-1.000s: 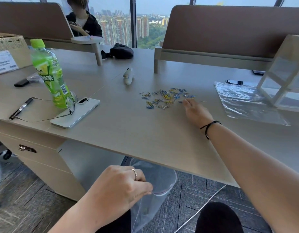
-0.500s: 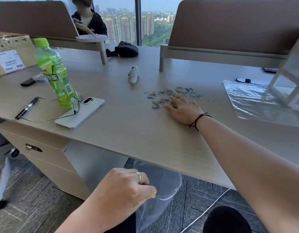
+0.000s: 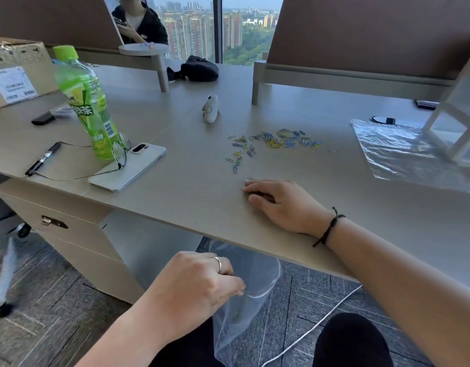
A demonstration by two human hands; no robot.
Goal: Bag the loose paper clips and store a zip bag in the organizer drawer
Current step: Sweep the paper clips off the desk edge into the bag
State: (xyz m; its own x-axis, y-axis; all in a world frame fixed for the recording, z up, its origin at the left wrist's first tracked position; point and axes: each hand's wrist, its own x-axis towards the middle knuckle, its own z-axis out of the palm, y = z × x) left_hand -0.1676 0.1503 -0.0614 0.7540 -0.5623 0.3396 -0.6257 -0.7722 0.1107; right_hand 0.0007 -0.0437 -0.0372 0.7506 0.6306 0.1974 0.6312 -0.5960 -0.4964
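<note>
Loose coloured paper clips (image 3: 275, 140) lie scattered on the grey desk (image 3: 191, 197), with a thin trail running toward me. My right hand (image 3: 279, 203) rests palm down near the desk's front edge, fingers curled under, with a bit of clip showing at the fingertips. Below the edge, my left hand (image 3: 199, 287) pinches the rim of a clear zip bag (image 3: 244, 303) that hangs open. A second clear zip bag (image 3: 398, 152) lies flat at the right. The white organizer (image 3: 456, 128) with clear drawers stands on that bag's far corner.
At the left stand a green tea bottle (image 3: 84, 102), a white phone (image 3: 128, 168) with glasses on it, a pen (image 3: 42, 158) and a cardboard box (image 3: 15, 70). A white stapler-like object (image 3: 211, 108) lies behind the clips. A person sits across the desk.
My right hand reached the clip pile, covered it, then slid back toward the front edge, leaving a trail of clips. My left hand kept the bag below the edge.
</note>
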